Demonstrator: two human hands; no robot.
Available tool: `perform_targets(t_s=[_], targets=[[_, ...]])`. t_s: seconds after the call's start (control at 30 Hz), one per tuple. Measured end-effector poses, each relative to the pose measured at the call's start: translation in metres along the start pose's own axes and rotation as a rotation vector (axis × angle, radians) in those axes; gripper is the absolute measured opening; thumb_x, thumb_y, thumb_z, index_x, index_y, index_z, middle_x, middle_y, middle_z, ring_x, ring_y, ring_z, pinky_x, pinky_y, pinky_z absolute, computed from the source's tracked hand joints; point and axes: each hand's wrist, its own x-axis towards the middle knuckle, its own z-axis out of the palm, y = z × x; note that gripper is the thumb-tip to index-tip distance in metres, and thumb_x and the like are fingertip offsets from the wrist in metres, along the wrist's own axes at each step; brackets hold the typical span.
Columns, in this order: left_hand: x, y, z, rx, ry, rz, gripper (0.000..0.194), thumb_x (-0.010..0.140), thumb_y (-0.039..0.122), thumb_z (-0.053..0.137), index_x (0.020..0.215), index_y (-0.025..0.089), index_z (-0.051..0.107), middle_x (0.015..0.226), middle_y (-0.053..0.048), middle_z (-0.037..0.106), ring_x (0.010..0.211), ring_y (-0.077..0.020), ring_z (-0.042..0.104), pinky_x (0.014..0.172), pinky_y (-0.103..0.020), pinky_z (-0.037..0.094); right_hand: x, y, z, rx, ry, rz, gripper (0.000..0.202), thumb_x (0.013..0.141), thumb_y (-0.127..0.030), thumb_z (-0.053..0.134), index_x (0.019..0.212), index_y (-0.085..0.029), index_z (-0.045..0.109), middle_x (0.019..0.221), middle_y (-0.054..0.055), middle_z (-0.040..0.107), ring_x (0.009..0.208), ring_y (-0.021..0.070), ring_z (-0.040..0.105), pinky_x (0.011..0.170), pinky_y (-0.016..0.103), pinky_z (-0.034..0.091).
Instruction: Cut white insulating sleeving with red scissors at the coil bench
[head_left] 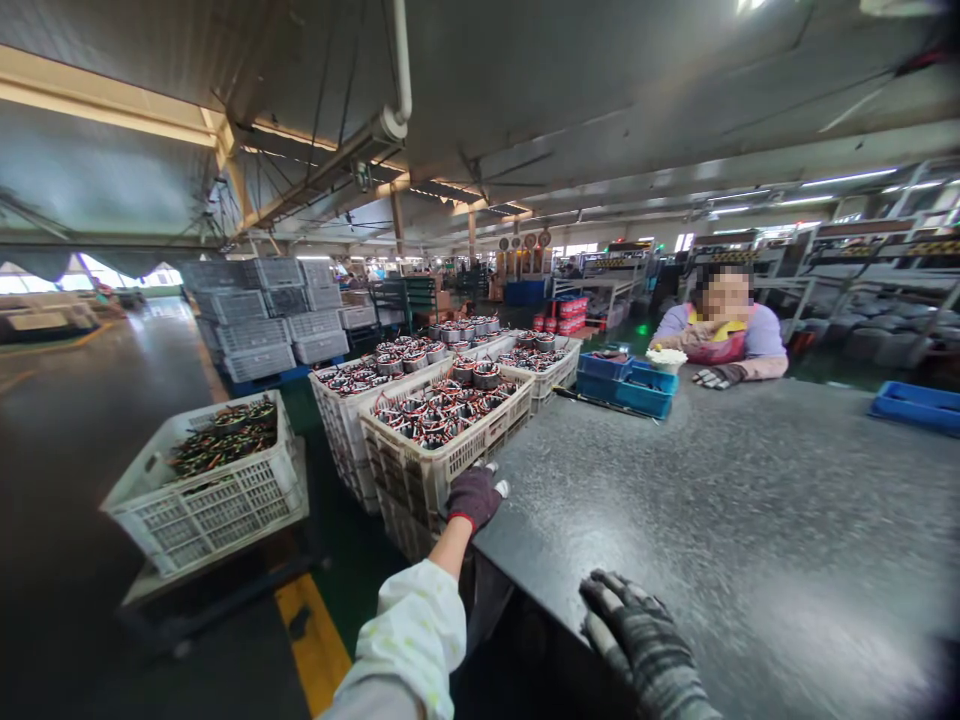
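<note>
My left hand (476,496), in a dark maroon glove with pale fingertips, rests where the table corner meets a white plastic crate (442,470). Its fingers look stretched out, and I cannot tell whether they touch the crate. Ring-shaped wound parts, like motor stators (431,415), with red, white and black wires fill that crate. On the near edge of the grey speckled table (675,490) lies my right hand (637,630), in a worn grey and black glove. Its fingers extend forward over the tabletop, and nothing shows in them.
A co-worker (720,330) leans on the far table edge, beside blue bins (626,385) and a white tub (666,360). Another blue tray (919,405) sits at right. To the left stand a crate on a wheeled cart (217,500) and stacked grey crates (255,315).
</note>
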Motion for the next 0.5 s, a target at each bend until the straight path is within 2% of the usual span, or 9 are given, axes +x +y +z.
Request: perform_targets(t_s=[0.13,0.5], targets=[[0.0002,0.0006,-0.0006,0.017,0.002,-0.009,0.063,0.109,0.051,0.048,0.161,0.017,0.057,0.164,-0.017,0.056,0.152,-0.0338,0.053,0.127,-0.047,0.041,-0.0009,-0.0033,0.0020,0.037,0.009,0.053,0.044,0.096,-0.039,0.052,0.121,-0.023,0.085,0.132,0.011,0.078,0.120,0.0350,0.076,0.103,0.059,0.065],[0.0015,-0.0016,0.0011,0.025,0.026,-0.007,0.063,0.108,0.052,0.050,0.160,0.020,0.058,0.165,-0.015,0.054,0.149,-0.0334,0.055,0.124,-0.046,0.042,0.0007,-0.0050,-0.0005,0.102,-0.037,0.107,0.042,0.091,-0.036,0.059,0.123,-0.026,0.085,0.134,0.012,0.077,0.123,0.0370,0.074,0.106,0.061,0.062]])
